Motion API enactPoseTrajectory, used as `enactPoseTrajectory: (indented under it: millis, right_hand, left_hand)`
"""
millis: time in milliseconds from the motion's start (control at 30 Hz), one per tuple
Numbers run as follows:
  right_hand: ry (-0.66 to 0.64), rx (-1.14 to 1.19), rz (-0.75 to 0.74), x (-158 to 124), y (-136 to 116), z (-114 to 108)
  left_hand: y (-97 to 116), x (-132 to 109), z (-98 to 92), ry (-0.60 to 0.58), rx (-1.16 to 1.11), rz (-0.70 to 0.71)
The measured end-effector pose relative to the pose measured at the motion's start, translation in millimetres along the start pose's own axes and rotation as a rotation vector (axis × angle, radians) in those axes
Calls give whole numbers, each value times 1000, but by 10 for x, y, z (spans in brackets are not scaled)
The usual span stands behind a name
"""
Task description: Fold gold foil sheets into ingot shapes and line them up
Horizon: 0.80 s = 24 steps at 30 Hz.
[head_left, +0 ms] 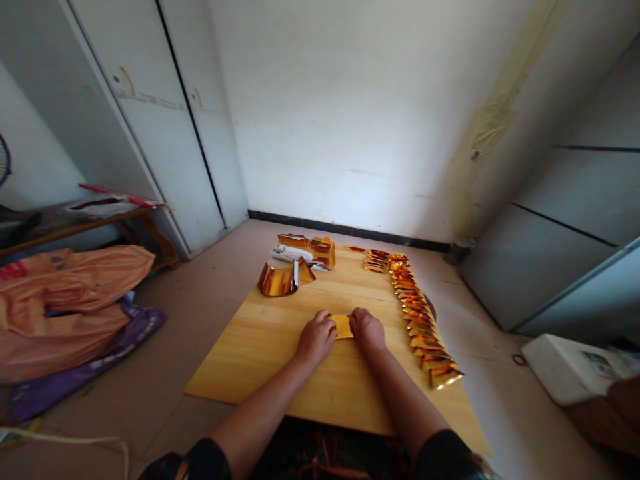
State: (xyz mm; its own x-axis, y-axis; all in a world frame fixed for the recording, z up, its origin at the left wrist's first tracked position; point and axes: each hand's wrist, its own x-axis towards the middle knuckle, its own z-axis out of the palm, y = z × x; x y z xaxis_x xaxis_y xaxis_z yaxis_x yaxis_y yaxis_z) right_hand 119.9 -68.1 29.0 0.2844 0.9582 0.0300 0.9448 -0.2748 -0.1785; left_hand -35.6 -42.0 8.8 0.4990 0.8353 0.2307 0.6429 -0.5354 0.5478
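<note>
A small sheet of gold foil paper (343, 327) lies between my two hands, low over the wooden board. My left hand (318, 337) grips its left end with curled fingers. On the opposite end, my right hand (367, 329) has its fingers closed over the edge. Past my right hand runs a long row of folded gold foil pieces (417, 313), overlapping one another. Beyond my left hand stands a curved gold foil sheet (278, 279), with a stack of gold and white sheets (320, 252) behind it.
The wooden board (250, 360) rests in front of me above a tiled floor. Orange and purple sacks (75, 307) lie at the left near a low wooden bench (135, 217). A white box (565, 367) stands at the right, with grey cabinets (565, 253) behind it.
</note>
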Motion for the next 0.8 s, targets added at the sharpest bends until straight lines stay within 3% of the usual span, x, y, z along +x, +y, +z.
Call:
enactPoseTrajectory:
  millis: [267, 800]
  right_hand:
    - [-20, -1, 22, 58, -15, -19]
    - [-5, -40, 85, 63, -56, 19]
  left_hand:
    - [28, -7, -11, 21, 24, -22]
    - [90, -5, -47, -51, 141, -76]
